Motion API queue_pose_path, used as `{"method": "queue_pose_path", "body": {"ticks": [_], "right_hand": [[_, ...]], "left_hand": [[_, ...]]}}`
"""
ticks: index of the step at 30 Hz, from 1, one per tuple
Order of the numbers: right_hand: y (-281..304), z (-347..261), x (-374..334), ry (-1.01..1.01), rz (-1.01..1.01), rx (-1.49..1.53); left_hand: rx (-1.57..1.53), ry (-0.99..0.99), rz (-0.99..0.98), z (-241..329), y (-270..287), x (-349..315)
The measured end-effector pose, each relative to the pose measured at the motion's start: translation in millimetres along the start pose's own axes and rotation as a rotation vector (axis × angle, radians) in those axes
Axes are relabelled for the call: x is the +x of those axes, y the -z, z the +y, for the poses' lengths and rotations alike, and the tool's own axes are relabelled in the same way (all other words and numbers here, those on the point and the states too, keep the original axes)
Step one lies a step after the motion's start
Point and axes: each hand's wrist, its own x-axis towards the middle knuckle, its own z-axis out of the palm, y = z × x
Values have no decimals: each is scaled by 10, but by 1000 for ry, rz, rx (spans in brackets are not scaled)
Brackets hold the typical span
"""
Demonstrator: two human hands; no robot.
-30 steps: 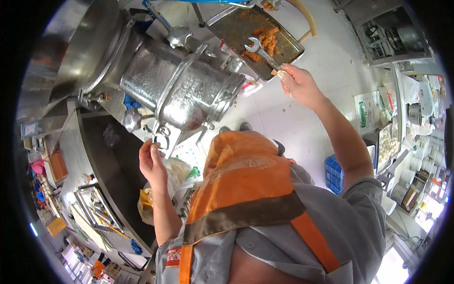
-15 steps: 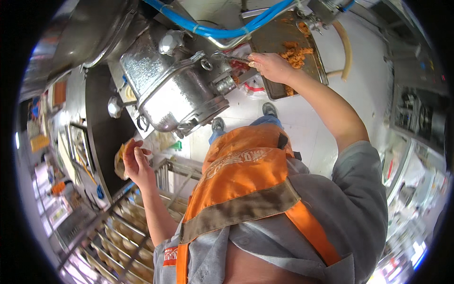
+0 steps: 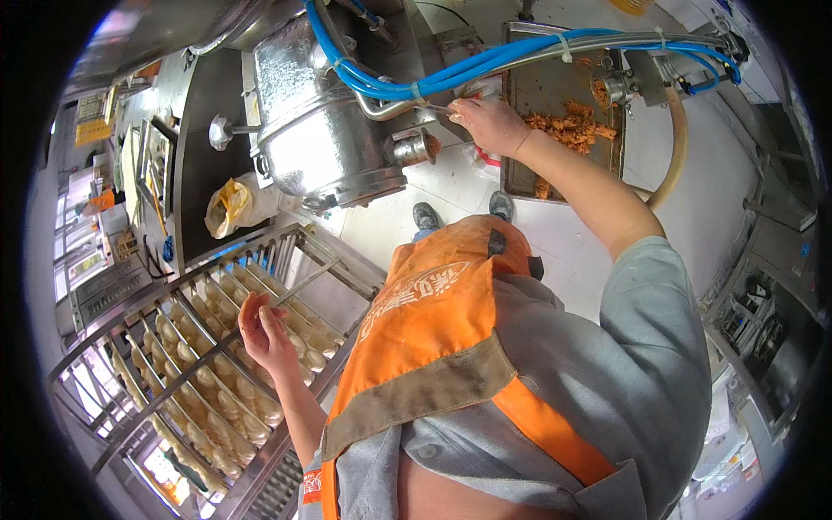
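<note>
My right hand (image 3: 488, 124) reaches forward beside the steel machine. Its fingers are closed on a thin metal handle (image 3: 438, 108), whose far end is hidden by the pipe and blue hoses in front. Below and left of this hand, the short outlet (image 3: 414, 147) of the shiny steel drum (image 3: 321, 156) has orange-brown food at its mouth. My left hand (image 3: 267, 334) hangs in the air above a rack of pale, rounded pieces (image 3: 208, 373). Its fingers are loosely bent and apart, with nothing in them.
Blue hoses (image 3: 485, 71) cross in front of the machine. Under my right forearm, a dark tray (image 3: 529, 82) carries crumbly orange-brown food (image 3: 572, 130). A beige tube (image 3: 680, 147) curves beside it. A plastic bag (image 3: 230, 208) lies near the metal rack (image 3: 299, 234) at left.
My view has shifted, so more of the rack shows and the hoses cross lower. My left hand has moved from beside the plastic bag to above the rack. My right hand keeps the handle.
</note>
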Motion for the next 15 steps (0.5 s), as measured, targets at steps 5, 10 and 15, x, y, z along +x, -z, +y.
{"method": "queue_pose_path", "body": {"ticks": [5,10,15], "right_hand": [[30,73,85,142,54,-36],[-179,99,-320,-224,-13,-17],[-557,37,-386,-267,19,407]], "left_hand": [[-4,5,8,-2,-20,-98],[24,83,26,-12,-9,-118],[67,83,-41,-2,-24,-84]]}}
